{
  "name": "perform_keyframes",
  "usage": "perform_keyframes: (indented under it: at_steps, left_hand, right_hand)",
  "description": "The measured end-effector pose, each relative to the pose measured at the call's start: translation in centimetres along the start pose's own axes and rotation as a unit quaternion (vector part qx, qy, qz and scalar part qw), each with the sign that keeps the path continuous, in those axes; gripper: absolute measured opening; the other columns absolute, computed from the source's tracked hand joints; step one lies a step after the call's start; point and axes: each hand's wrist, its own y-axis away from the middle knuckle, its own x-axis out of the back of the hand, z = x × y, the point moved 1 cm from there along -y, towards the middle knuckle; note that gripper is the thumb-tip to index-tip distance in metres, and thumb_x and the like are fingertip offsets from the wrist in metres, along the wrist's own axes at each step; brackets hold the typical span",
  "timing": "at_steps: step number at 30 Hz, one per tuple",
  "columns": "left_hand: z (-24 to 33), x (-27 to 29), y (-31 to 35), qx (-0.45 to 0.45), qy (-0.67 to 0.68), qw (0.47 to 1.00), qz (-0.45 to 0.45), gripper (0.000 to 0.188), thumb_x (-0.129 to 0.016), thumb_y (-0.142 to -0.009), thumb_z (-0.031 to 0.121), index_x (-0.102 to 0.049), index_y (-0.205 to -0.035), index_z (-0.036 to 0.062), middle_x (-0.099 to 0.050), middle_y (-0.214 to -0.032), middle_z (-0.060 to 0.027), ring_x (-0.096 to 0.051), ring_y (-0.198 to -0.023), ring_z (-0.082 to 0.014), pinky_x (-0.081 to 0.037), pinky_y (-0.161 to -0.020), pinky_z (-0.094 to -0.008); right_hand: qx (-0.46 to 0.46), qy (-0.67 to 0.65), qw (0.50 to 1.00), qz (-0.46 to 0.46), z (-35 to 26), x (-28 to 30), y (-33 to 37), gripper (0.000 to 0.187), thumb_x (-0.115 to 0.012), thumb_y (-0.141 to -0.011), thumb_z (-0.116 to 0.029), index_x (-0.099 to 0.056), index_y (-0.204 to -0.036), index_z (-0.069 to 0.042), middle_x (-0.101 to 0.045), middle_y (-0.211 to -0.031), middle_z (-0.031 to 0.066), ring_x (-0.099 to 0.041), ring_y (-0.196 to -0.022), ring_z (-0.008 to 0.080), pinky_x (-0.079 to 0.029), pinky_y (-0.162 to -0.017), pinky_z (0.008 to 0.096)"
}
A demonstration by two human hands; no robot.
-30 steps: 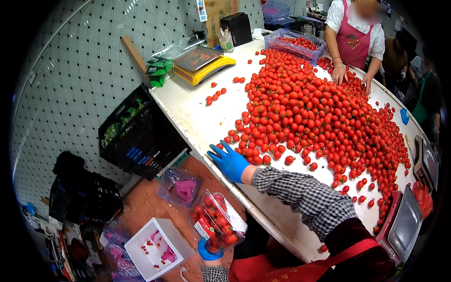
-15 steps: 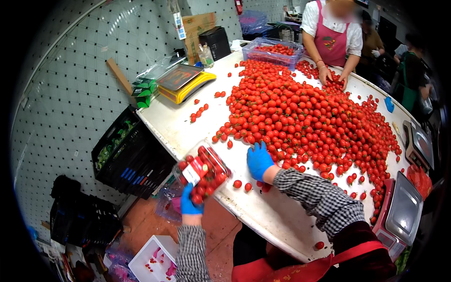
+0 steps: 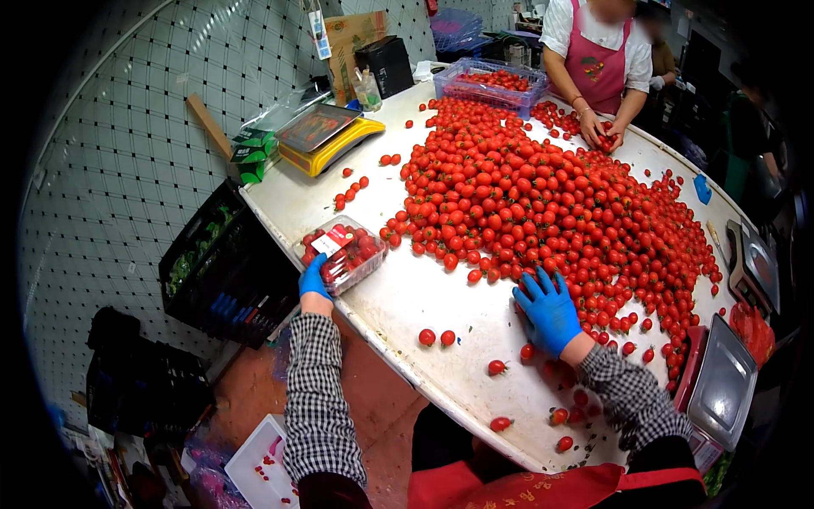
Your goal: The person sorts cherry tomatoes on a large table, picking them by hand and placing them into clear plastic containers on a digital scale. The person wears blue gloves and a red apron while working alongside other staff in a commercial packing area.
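Note:
My left hand (image 3: pixel 314 278), in a blue glove, grips the near corner of a clear plastic punnet (image 3: pixel 366 270) at the table's left edge. Red cherry tomatoes fill the punnet, and a red and white label lies across its top. My right hand (image 3: pixel 549 314), also blue-gloved, has its fingers spread at the near edge of a big heap of cherry tomatoes (image 3: pixel 526 195). Nothing shows in its grasp. A few loose tomatoes (image 3: pixel 437 338) lie on the white table (image 3: pixel 398 314) to its left, and more are scattered by my right forearm.
A yellow scale (image 3: pixel 331 146) stands at the far left, a red-based scale (image 3: pixel 722 382) at the right. Across the table a person in a pink apron (image 3: pixel 598 68) handles tomatoes beside a purple crate (image 3: pixel 530 97). Black crates (image 3: pixel 229 280) and a white bin (image 3: pixel 254 467) are left, below table height.
The punnet has moved away from me, from beyond the table edge onto its rim. My right hand has shifted right and nearer, and more loose tomatoes now show by my right forearm.

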Motion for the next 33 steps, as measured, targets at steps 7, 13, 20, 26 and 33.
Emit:
perform_keyframes:
  at_steps: [7,13,20,26,33]
  left_hand:
    - [2.1,-4.6,0.7,-0.516,-0.627,0.537,0.227,0.057,-0.07,-0.085,0.009,-0.052,-0.137,-0.0044,-0.063,-0.125,-0.0228,-0.062,-0.115,-0.0369,-0.048,-0.104,-0.0406]
    - [-6.5,-13.4,3.8,-0.517,-0.755,0.391,-0.097,0.028,-0.061,-0.084,0.017,-0.071,-0.11,0.0128,-0.067,-0.118,-0.0106,-0.05,-0.131,-0.0323,-0.027,-0.116,-0.0543]
    - [-11.7,-15.1,1.3,-0.381,-0.859,0.337,-0.059,0.027,-0.053,-0.091,0.012,-0.067,-0.113,0.0176,-0.067,-0.115,-0.0101,-0.059,-0.116,-0.0278,-0.033,-0.112,-0.0551]
    - [-11.9,-14.6,3.9,-0.432,-0.836,0.334,-0.056,0.018,-0.069,-0.084,0.013,-0.067,-0.102,0.0105,-0.065,-0.106,-0.0108,-0.061,-0.106,-0.0277,-0.039,-0.105,-0.0454]
    - [-15.3,-10.1,11.0,-0.43,-0.607,0.648,-0.164,0.031,-0.069,-0.08,0.006,-0.056,-0.107,-0.0002,-0.057,-0.096,-0.0148,-0.056,-0.094,-0.0332,-0.047,-0.086,-0.0419]
  right_hand:
    - [0.004,-0.248,0.962,0.116,-5.1,2.4,7.1,0.055,-0.072,-0.079,-0.016,-0.061,-0.132,-0.009,-0.05,-0.144,0.0203,-0.045,-0.135,0.0439,-0.037,-0.109,0.056]
    - [0.038,-0.343,0.937,0.061,-7.4,2.8,12.6,0.049,-0.07,-0.081,-0.014,-0.063,-0.128,-0.009,-0.058,-0.135,0.0211,-0.053,-0.127,0.0431,-0.045,-0.102,0.0514]
    - [0.01,-0.358,0.931,0.062,-5.8,3.9,15.1,0.04,-0.068,-0.085,-0.01,-0.064,-0.124,-0.006,-0.058,-0.135,0.02,-0.054,-0.127,0.0387,-0.044,-0.103,0.0489]
    - [0.048,-0.38,0.922,0.058,-6.1,3.4,15.9,0.039,-0.067,-0.086,-0.011,-0.063,-0.125,-0.004,-0.056,-0.138,0.021,-0.054,-0.126,0.039,-0.045,-0.102,0.0491]
    - [0.237,-0.295,0.923,-0.073,-8.6,1.9,17.3,0.055,-0.056,-0.094,-0.02,-0.043,-0.147,-0.014,-0.034,-0.158,0.0183,-0.036,-0.145,0.0385,-0.03,-0.117,0.059]
